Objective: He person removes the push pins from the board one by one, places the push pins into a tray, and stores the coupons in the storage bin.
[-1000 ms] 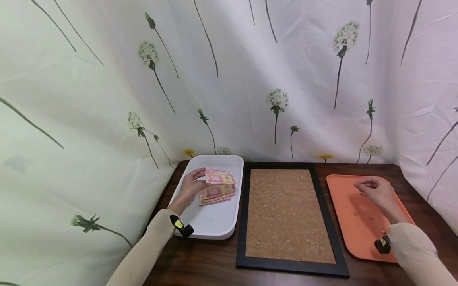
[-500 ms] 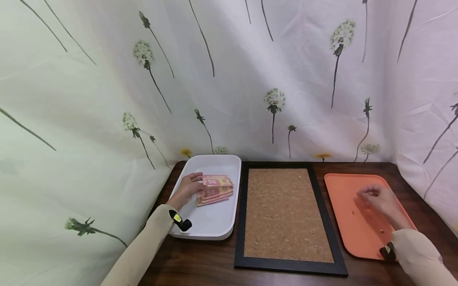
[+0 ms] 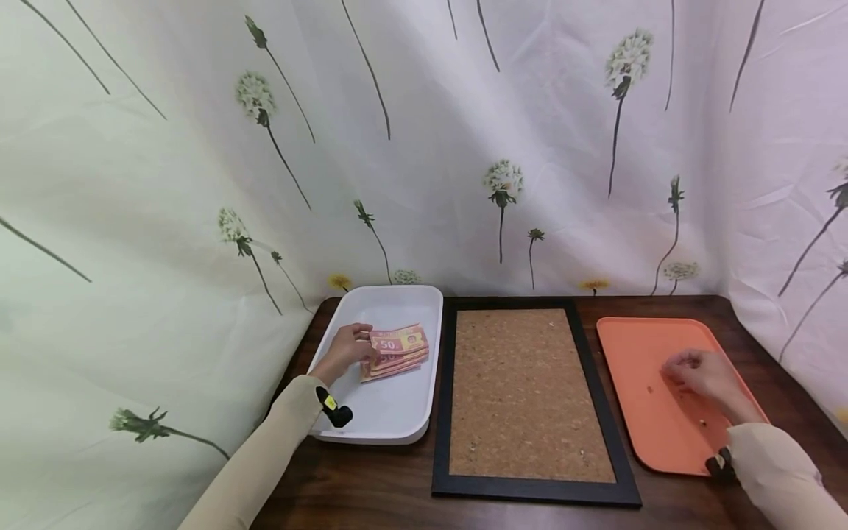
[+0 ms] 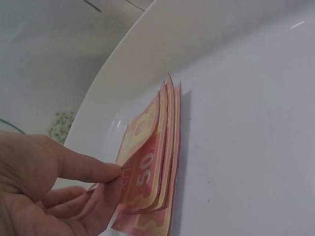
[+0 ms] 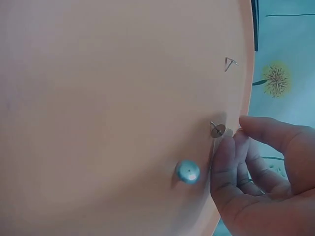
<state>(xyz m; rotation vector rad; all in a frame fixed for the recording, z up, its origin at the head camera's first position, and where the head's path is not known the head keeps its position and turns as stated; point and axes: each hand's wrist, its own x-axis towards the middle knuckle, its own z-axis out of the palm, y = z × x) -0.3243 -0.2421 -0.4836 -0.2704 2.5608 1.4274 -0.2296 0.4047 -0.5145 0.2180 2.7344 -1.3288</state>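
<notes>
My left hand (image 3: 346,350) pinches the near end of a pink-and-yellow 50 note (image 4: 143,129) between thumb and fingers. That note bends up from a small pile of similar paper notes (image 4: 147,177) inside the white tray (image 3: 371,431). Over the orange tray (image 3: 639,353) is my right hand (image 3: 705,379), its thumb and fingertips close together with no thing seen between them. Right at those fingertips, a thumbtack (image 5: 217,131) lies point up. Another thumbtack with a round shiny head (image 5: 188,172) sits beside it, and a third thumbtack (image 5: 230,64) lies farther along the tray.
Between the two trays lies a cork board (image 3: 526,394) with a black frame (image 3: 530,492). A few tiny shiny bits show near its corners, too small to identify. All stand on a dark wooden table (image 3: 358,478), with a flower-printed curtain (image 3: 424,147) behind.
The left hand has lowered the top note onto the pile and tilted it. My right hand has moved slightly down toward the near part of the orange tray. The head view has shifted a little.
</notes>
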